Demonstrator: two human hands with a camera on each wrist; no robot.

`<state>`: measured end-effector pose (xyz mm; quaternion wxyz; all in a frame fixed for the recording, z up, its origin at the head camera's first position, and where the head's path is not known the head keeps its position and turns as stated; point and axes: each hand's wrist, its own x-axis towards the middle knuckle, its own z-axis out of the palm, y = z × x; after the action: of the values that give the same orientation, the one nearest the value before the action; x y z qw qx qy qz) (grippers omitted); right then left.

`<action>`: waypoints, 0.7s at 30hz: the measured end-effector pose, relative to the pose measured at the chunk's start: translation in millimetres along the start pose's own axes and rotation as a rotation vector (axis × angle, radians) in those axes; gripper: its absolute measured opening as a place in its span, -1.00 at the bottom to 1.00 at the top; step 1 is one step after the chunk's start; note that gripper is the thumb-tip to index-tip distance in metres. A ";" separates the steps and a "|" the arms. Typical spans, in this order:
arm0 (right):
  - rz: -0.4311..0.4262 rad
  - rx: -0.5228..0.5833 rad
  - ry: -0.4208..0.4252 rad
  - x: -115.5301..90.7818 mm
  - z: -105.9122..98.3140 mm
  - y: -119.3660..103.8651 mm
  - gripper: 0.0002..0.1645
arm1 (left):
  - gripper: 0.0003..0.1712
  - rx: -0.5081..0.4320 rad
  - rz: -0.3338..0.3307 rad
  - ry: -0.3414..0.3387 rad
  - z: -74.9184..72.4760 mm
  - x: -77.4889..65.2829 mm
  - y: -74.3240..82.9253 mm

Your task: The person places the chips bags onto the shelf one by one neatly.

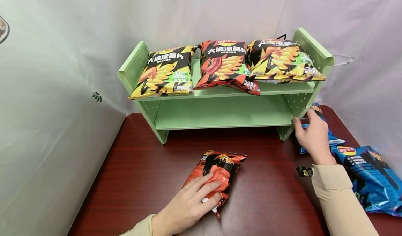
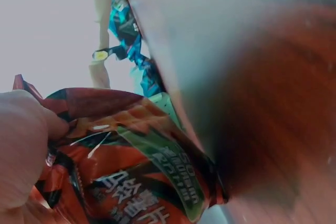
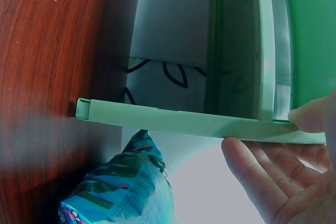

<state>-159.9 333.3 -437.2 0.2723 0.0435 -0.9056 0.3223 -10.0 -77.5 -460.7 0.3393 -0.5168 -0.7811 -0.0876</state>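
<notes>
On the dark red table lies a red and black bag of potato chips, with my left hand over its near part. The fingers spread across the bag; in the left wrist view the hand grips its edge. Behind it stands a light green two-tier shelf. My right hand holds the shelf's right side panel. The right wrist view has the thumb on one side of that panel and the fingers on the other.
On the top tier sit a yellow bag, a red bag and another yellow bag. Blue chip bags lie right of the shelf, around my right forearm. Pale fabric walls enclose the table.
</notes>
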 end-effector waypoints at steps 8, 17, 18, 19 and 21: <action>0.001 -0.007 -0.004 -1.4 -0.3 0.7 -0.61 | -0.78 -0.221 -0.091 0.226 -9.9 11.2 -17.1; -0.001 -0.007 -0.005 -0.7 -0.7 0.2 -0.60 | -0.44 -0.543 -0.378 0.360 -17.4 9.2 -32.3; -0.001 -0.006 -0.005 -0.6 -0.6 0.2 -0.60 | -0.42 -0.565 -0.414 0.364 -18.0 8.7 -33.4; -0.001 -0.004 -0.005 -0.5 -0.5 0.3 -0.60 | -0.41 -0.582 -0.448 0.367 -18.4 8.0 -34.6; -0.005 0.001 -0.003 0.0 -0.2 0.8 -0.60 | -0.37 -0.608 -0.516 0.372 -18.5 6.5 -36.7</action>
<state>-160.0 334.1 -437.5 0.2717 0.0461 -0.9058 0.3218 -35.3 -98.2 -434.9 0.2736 -0.3564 -0.7489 -0.4871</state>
